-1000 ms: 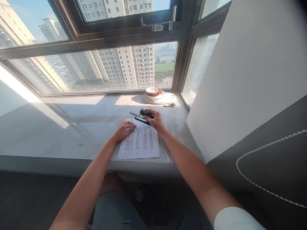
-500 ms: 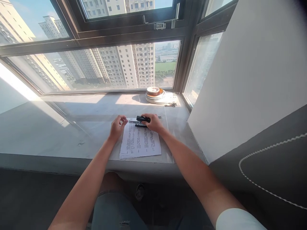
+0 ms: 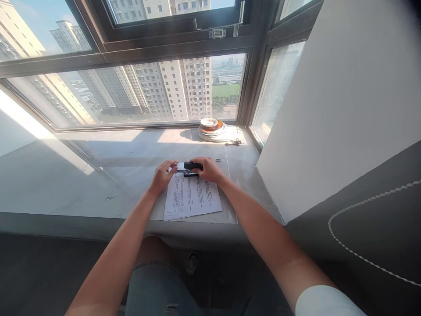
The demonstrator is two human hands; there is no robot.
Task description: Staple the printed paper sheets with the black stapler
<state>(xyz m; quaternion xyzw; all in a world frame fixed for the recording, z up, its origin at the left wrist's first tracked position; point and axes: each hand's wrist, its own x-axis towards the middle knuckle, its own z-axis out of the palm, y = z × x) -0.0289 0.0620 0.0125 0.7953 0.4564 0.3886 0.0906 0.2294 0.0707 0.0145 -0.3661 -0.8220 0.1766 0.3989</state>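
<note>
A black stapler (image 3: pixel 193 166) is over the top end of the printed sheets (image 3: pixel 193 197), its upper arm raised apart from its base. A thin metal rail sticks out from its left side. My right hand (image 3: pixel 208 169) wraps around the stapler's right end. My left hand (image 3: pixel 163 175) is closed at the tip of the metal rail, thumb and fingers drawn together. Whether something small is between those fingertips is too fine to see. Small grey metal strips (image 3: pixel 217 160) lie on the sill just beyond my right hand.
The sheets lie near the front edge of the grey windowsill (image 3: pixel 82 188). A stack of round plate-like pieces (image 3: pixel 212 131) stands by the window, with a small dark chain-like item (image 3: pixel 234 142) beside it. A white wall (image 3: pixel 305 109) slopes along the right; a beaded cord (image 3: pixel 348 250) hangs there.
My left fingers have moved right, onto the stapler's metal rail. The stapler has shifted slightly left and lower in my right hand, its upper arm now more level.
</note>
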